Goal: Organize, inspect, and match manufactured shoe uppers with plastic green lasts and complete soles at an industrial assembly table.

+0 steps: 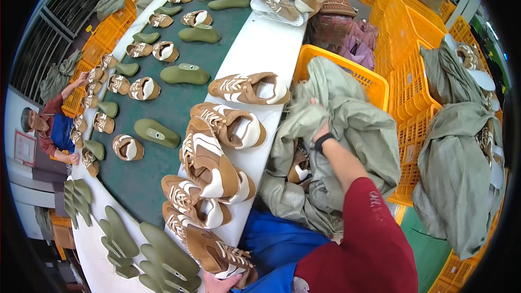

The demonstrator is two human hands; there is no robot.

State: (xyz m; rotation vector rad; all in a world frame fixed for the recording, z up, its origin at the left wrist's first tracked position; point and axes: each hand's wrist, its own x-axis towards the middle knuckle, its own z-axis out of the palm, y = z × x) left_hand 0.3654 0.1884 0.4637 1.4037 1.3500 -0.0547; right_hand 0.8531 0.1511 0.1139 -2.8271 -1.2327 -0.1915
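Observation:
My right hand (320,128) is closed on the fabric of a grey-green woven sack (363,135), a dark band round its wrist. Inside the sack's open mouth, a brown and white shoe (298,167) shows in part. At the lower edge, my left hand (221,282) grips a brown sneaker (217,255) with white stripes; most of its fingers are hidden. Just beyond that one, several similar sneakers (211,154) crowd together on the white table edge (260,54), some leaning on each other.
A green conveyor belt (179,106) carries shoes and green shoe lasts (157,132). More lasts (168,255) lie at the lower left. The sack rests in a yellow crate (347,70); stacked crates (407,76) and another sack (456,173) stand right. Across the belt, a person (54,125) handles shoes.

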